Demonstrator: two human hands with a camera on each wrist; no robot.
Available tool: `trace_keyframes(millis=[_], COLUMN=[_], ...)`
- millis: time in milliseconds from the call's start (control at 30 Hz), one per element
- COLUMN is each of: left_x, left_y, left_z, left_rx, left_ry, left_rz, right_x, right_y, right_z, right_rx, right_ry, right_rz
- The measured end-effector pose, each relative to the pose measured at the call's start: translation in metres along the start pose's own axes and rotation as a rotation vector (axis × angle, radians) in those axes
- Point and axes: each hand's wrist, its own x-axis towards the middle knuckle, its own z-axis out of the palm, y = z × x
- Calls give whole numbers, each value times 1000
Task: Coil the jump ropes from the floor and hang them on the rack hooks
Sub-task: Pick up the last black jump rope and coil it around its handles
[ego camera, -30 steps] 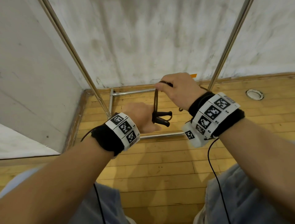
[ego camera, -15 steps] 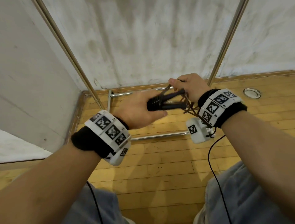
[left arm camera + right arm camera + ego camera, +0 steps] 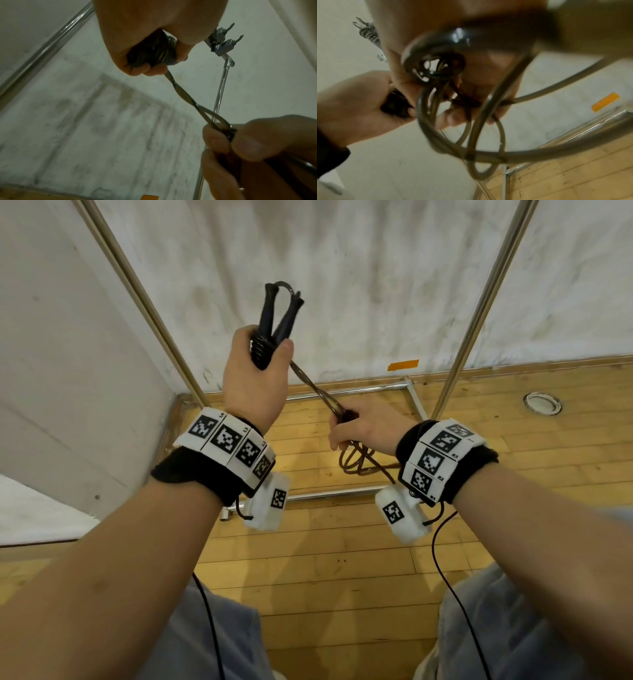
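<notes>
My left hand (image 3: 255,368) is raised in front of the wall and grips both black jump rope handles (image 3: 277,316), which point upward. A twisted stretch of dark rope (image 3: 313,386) runs down and right from them to my right hand (image 3: 363,429), which pinches the coiled rope (image 3: 356,463); several loops hang below that hand. In the left wrist view the twisted rope (image 3: 187,100) stretches taut between the two hands. The right wrist view shows the hanging loops (image 3: 471,135) close up and blurred. The rack hooks (image 3: 223,36) sit high on the right post.
The metal rack's slanted left post (image 3: 137,292) and right post (image 3: 486,299) rise on either side of my hands. Its base bars (image 3: 342,392) lie on the wooden floor against the white wall. An orange tape strip (image 3: 402,365) and a round floor fitting (image 3: 543,402) lie to the right.
My left hand has risen from waist height and turned the handles upright. My right hand has dropped lower with the coil, stretching the rope between them.
</notes>
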Motion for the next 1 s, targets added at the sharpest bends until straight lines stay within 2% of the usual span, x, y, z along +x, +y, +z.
trace_keyframes(millis=[100,167,300,467,567,667,767,833,900,933,1000], left_x=[5,9,15,29,42,39,26,21,17,15,7], left_y=[-9,-12,-13,-22,-30,-29,-25,-22,-19,-18,-14], left_z=[0,0,2,-6,-21,-21,-8,-4,0,3,10], left_rx=[7,-23,-222,-214,-309,-304,-207,-125,-67,-52,-58], left_ry=[118,143,168,350,429,430,334,274,238,219,148], left_rz=[17,-1,-191,-283,-369,-401,-345,-314,-317,-324,-348], right_x=[1,0,-5,-6,-1,-2,-4,-1,2,2,0], right_y=[5,8,13,30,58,87,94,85,65,52,29], right_z=[-2,0,6,-2,-25,-43,-42,-38,-32,-25,-4], right_rx=[-61,-67,-95,180,315,149,24,-3,96,107,32], right_ry=[31,101,193,242,443,540,656,754,802,763,550], right_rz=[47,62,28,87,293,551,643,614,468,356,153])
